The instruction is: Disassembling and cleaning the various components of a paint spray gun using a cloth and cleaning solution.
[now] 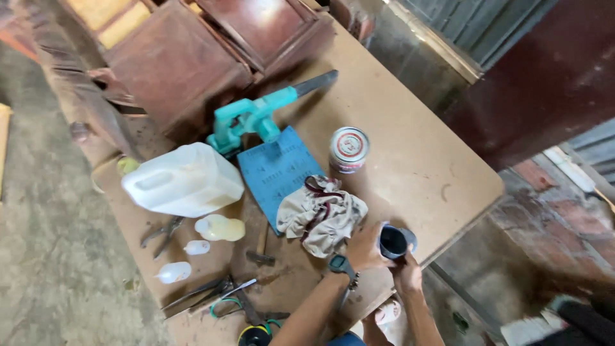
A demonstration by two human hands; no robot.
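Bare arms, dark watch (339,263) on L wrist

Dark open cup (394,241) — upright, near table's front edge.

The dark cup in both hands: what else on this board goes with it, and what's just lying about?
In hand or close by:
dark cup, held by left hand and right hand
stained rag
round tin

Lying about:
white jerrycan
teal power tool
blue sandpaper sheet
pliers
small squeeze bottles
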